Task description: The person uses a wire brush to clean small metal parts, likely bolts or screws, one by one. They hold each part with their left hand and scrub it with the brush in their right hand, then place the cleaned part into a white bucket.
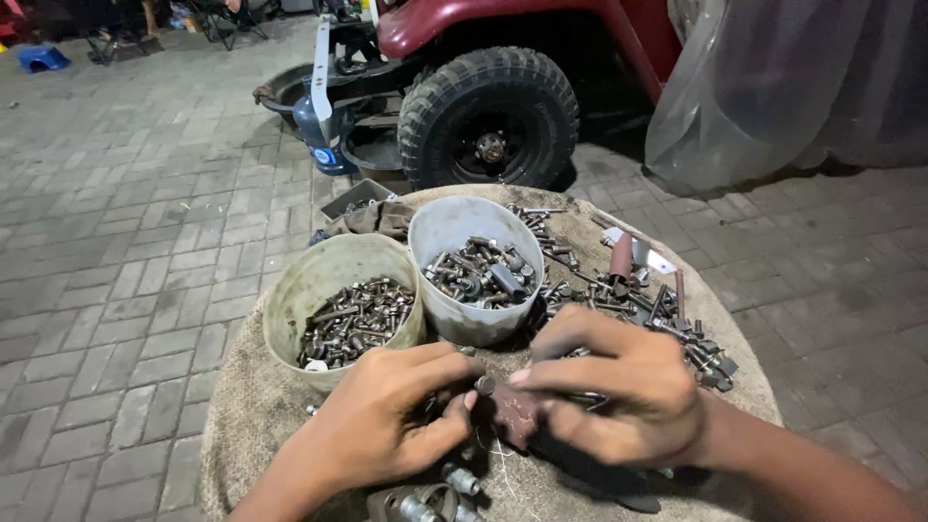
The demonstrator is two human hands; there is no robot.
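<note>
While your left hand (pixel 387 411) pinches closed beside the greenish bolt tub (pixel 333 290), your right hand (pixel 619 387) grips a small bolt (pixel 485 385) over a rusty part (pixel 512 414). Loose hardware (pixel 638 300) crowds the sacking-covered table (pixel 242 406); a slip could lose it.

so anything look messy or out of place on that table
Yes: two tubs hold bolts, the greenish tub and the white tub, yet a heap of loose bolts lies scattered over the sacking-covered table to the right. Both hands, left hand and right hand, pinch a small rusty part.
</note>
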